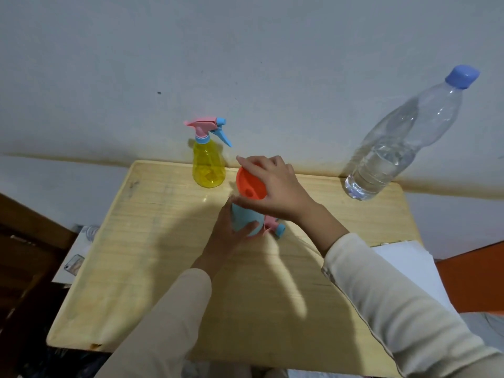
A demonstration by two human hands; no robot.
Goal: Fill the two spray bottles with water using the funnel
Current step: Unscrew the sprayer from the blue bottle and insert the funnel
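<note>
A: Where's the funnel [249, 186]?
B: On top of the blue bottle [245, 221], mid-counter. The right hand [275, 186] curls over its rim and holds it. I can't tell whether the spout sits fully in the neck.
A: And the left hand [227, 237]?
B: It's wrapped round the blue bottle's body, holding it upright. The spray head [275, 227] lies on the counter [163, 241] at the bottle's 3 o'clock.
A: The water?
B: The water bottle [395, 148] stands upright and capped at 2 o'clock from the hands, well apart from them. The right hand is nearer, so I'd judge it lets go of the funnel to fetch it.
A: The yellow bottle [208, 167]?
B: At 11 o'clock, with its sprayer still on.
</note>
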